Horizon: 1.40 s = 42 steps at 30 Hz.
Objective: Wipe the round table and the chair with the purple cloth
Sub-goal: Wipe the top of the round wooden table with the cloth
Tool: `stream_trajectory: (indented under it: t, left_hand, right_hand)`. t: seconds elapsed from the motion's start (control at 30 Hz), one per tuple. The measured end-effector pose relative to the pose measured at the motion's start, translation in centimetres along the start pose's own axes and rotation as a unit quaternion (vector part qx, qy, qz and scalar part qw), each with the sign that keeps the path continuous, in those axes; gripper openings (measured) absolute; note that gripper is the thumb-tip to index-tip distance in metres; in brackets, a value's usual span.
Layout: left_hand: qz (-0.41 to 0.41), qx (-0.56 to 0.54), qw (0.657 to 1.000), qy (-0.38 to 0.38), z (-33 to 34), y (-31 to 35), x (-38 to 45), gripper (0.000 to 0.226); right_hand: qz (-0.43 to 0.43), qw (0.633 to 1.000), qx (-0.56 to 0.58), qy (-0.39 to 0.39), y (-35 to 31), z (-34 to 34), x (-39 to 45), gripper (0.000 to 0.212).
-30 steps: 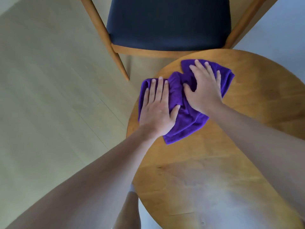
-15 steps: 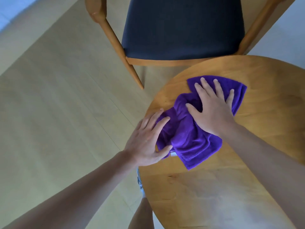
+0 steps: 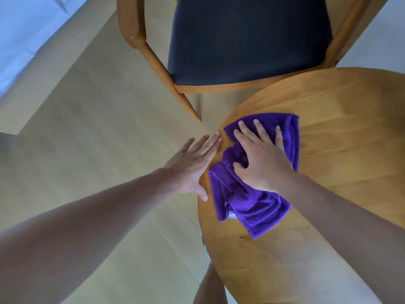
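The purple cloth (image 3: pixel 247 200) lies bunched near the left rim of the round wooden table (image 3: pixel 341 119). My right hand (image 3: pixel 263 159) presses flat on the cloth's upper half, fingers spread. My left hand (image 3: pixel 192 163) is off the cloth, fingers straight and apart, hovering over the table's left edge with only its thumb and fingertips above the wood. The wooden chair with a dark seat (image 3: pixel 247 38) stands just beyond the table.
Pale wood flooring (image 3: pixel 92 119) spreads to the left. A light blue-white surface (image 3: pixel 26 29) fills the upper left corner. My leg (image 3: pixel 210 286) shows beside the table's near-left edge.
My left hand has slid off the cloth to the table's left edge. The right hand stays pressed on the cloth, which has bunched and drawn nearer the rim.
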<state>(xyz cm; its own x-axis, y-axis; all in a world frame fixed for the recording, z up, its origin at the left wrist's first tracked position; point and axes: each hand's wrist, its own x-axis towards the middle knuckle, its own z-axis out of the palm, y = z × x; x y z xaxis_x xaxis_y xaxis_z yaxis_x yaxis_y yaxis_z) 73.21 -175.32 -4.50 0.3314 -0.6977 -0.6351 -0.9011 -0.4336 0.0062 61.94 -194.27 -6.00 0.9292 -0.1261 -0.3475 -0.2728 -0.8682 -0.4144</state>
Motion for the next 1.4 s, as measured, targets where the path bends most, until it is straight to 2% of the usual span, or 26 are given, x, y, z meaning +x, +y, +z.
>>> stream_trajectory:
  t: [0.1, 0.2, 0.27, 0.33, 0.43, 0.5, 0.57, 0.67, 0.73, 0.93, 1.0, 1.13, 1.2, 1.33, 1.4]
  left_hand:
    - [-0.009, -0.01, 1.0, -0.008, -0.1, 0.1, -0.1, 0.168]
    - [-0.011, -0.031, 0.999, -0.006, -0.1, 0.0, -0.2, 0.169]
    - [-0.01, -0.045, 0.999, -0.003, 0.1, -0.2, -0.1, 0.169]
    - [-0.011, -0.058, 0.998, 0.003, 0.3, -0.3, -0.1, 0.171]
    - [-0.005, -0.064, 0.998, 0.015, 0.5, -0.7, 0.0, 0.171]
    - [0.0, -0.061, 0.998, 0.028, 0.7, -1.0, 0.0, 0.169]
    - [0.013, -0.06, 0.998, 0.03, 0.7, -1.2, 0.0, 0.167]
    - [0.036, -0.064, 0.997, 0.018, 0.4, -1.5, 0.1, 0.171]
    - [0.046, -0.048, 0.998, 0.008, 0.3, -1.8, 0.2, 0.178]
    - [0.06, -0.039, 0.997, 0.026, 0.5, -1.8, 0.0, 0.182]
    - [0.06, -0.051, 0.996, 0.038, 0.5, -1.7, -0.2, 0.18]
    - [0.064, -0.067, 0.995, 0.038, 0.5, -1.8, -0.3, 0.181]
    - [0.067, -0.073, 0.995, 0.033, 0.4, -1.9, -0.3, 0.181]
    - [0.075, -0.093, 0.992, 0.037, 0.5, -2.1, -0.5, 0.18]
    - [0.08, -0.097, 0.991, 0.046, 0.6, -2.2, -0.5, 0.179]
  right_hand:
    - [-0.035, 0.999, 0.0, -0.012, -1.5, 1.0, -2.3, 0.08]
    - [-0.152, 0.988, -0.009, -0.032, -1.1, 2.7, -5.5, 0.067]
    - [-0.195, 0.98, 0.0, -0.039, 0.3, 2.7, -5.9, 0.063]
    - [-0.165, 0.986, 0.013, -0.019, 0.7, 2.4, -4.8, 0.068]
    - [-0.044, 0.999, 0.005, 0.011, -1.9, 2.7, -3.6, 0.079]
    - [-0.008, 1.0, -0.011, 0.005, -4.0, 3.7, -4.0, 0.083]
    - [-0.046, 0.999, -0.02, -0.02, -4.7, 4.4, -5.4, 0.084]
    - [-0.159, 0.985, -0.024, -0.07, -2.8, 4.2, -6.7, 0.08]
    - [-0.181, 0.98, -0.024, -0.079, -1.4, 3.4, -6.0, 0.079]
    - [-0.012, 0.998, -0.055, -0.024, -6.1, 4.5, -4.1, 0.09]
    - [-0.025, 0.997, -0.062, -0.028, -7.1, 5.2, -5.0, 0.09]
    - [-0.127, 0.985, -0.07, -0.089, -5.8, 6.3, -9.3, 0.089]
    - [-0.129, 0.986, -0.04, -0.093, -4.8, 6.3, -10.2, 0.088]
    - [0.033, 0.999, 0.013, -0.022, -7.5, 6.7, -9.3, 0.086]
    - [0.068, 0.997, 0.036, -0.005, -9.5, 7.7, -9.6, 0.085]
